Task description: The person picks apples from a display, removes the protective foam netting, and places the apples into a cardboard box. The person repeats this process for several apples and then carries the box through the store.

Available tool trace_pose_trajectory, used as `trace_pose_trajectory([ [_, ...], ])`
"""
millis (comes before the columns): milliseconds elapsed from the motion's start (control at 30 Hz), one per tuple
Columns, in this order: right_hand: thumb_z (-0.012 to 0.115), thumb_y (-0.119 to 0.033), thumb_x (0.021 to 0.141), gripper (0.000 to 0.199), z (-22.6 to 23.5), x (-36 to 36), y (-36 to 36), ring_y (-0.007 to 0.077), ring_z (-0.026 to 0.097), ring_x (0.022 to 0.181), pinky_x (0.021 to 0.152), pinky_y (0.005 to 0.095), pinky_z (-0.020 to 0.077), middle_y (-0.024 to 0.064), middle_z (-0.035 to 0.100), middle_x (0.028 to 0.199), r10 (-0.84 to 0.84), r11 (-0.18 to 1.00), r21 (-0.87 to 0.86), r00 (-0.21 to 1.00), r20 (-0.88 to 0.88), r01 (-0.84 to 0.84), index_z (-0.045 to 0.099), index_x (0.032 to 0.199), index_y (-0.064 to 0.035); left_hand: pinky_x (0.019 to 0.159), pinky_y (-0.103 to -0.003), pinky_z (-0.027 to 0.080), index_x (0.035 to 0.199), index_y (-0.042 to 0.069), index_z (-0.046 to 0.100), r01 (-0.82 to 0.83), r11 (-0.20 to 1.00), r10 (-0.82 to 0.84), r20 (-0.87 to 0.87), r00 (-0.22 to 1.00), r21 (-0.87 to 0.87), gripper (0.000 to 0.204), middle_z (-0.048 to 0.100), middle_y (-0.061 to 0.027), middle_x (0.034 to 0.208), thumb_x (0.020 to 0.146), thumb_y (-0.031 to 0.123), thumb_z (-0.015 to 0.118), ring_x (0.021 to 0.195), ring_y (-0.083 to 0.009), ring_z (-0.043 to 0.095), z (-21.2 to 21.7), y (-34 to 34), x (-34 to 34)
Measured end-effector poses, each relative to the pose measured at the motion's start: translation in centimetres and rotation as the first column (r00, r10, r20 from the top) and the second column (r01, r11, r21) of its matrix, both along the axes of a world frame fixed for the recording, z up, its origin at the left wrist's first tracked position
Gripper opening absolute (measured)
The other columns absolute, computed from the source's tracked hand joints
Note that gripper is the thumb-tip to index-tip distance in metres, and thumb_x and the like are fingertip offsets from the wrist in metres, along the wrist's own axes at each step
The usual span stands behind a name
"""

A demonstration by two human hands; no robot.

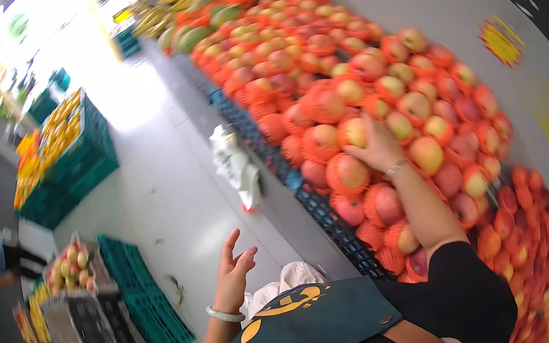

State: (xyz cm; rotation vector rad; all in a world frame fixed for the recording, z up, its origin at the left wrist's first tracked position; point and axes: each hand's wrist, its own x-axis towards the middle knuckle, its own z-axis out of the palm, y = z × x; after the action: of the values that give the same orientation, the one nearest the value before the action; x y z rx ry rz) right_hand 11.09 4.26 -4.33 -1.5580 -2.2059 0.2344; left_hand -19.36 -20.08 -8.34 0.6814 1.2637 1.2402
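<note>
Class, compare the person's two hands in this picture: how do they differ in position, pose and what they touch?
The right hand reaches out onto the heap of netted apples, fingers spread over one; the left hand is raised over the grey floor, touching nothing. The right palm faces down on the fruit; the left is open with fingers loosely curled. The left wrist wears a white bangle; the right a thin bracelet. Both are bare.

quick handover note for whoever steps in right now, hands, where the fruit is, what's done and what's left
Right hand: resting on a yellow-red apple in the display pile of net-wrapped apples; whether it grips it cannot be told.
Left hand: empty, fingers open, raised over the floor, bangle on the wrist.
Done: no apple lifted off the pile.
Left: the touched apple sits in the pile. White bags hang at the display's front edge.
</note>
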Motion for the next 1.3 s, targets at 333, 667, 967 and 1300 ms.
trace_pose_trajectory([
  [333, 0.065, -0.020, 0.079, 0.059, 4.8, -15.7, -11.7, 0.0317, 0.037, 0.126, 0.105, 0.0389, 0.0284, 0.0162, 0.040, 0.135, 0.512, 0.859, 0.031, 0.855, -0.081, -0.511, 0.041, 0.129, 0.0010, 0.082, -0.027, 0.043, 0.134, 0.008, 0.038, -0.434, 0.896, 0.422, -0.126, 0.898, -0.092, 0.050, 0.057, -0.0051, 0.109, 0.089, 0.020, 0.055, 0.096, -0.0101, 0.053, -3.6, -16.8, -11.4],
  [667, 0.069, -0.019, 0.074, 0.054, 4.4, -43.6, -25.4, 0.0343, 0.045, 0.117, 0.098, 0.0391, 0.0352, 0.0192, 0.046, 0.128, 0.944, 0.324, 0.041, 0.320, -0.078, -0.945, 0.049, 0.121, -0.0009, 0.090, -0.025, 0.042, 0.130, 0.005, 0.042, -0.832, 0.537, 0.840, -0.173, 0.514, 0.138, 0.044, 0.041, -0.0045, 0.133, 0.089, 0.012, 0.056, 0.104, -0.0109, 0.052, -3.3, -35.9, -20.4],
  [967, 0.065, -0.031, 0.080, 0.049, 2.8, -66.6, -36.1, 0.0309, 0.048, 0.113, 0.095, 0.0387, 0.0382, 0.0151, 0.052, 0.121, 0.983, -0.178, -0.201, -0.184, 0.011, -0.963, 0.052, 0.119, -0.0050, 0.090, -0.026, 0.042, 0.128, 0.004, 0.043, -0.982, 0.153, 0.988, 0.009, 0.153, -0.108, 0.042, 0.048, -0.0062, 0.123, 0.088, 0.009, 0.055, 0.103, -0.0135, 0.050, -4.6, -43.6, -18.2],
  [1300, 0.063, -0.036, 0.078, 0.054, -17.4, -94.1, -47.4, 0.0296, 0.054, 0.109, 0.093, 0.0339, 0.0425, 0.0191, 0.058, 0.114, 0.911, -0.260, -0.665, -0.407, 0.072, -0.700, 0.053, 0.118, -0.0009, 0.090, -0.030, 0.041, 0.122, 0.004, 0.049, -0.991, 0.112, 0.969, -0.230, 0.091, 0.080, 0.041, 0.054, -0.0068, 0.120, 0.082, 0.008, 0.059, 0.107, -0.0165, 0.051, -2.2, -41.8, -28.1],
])
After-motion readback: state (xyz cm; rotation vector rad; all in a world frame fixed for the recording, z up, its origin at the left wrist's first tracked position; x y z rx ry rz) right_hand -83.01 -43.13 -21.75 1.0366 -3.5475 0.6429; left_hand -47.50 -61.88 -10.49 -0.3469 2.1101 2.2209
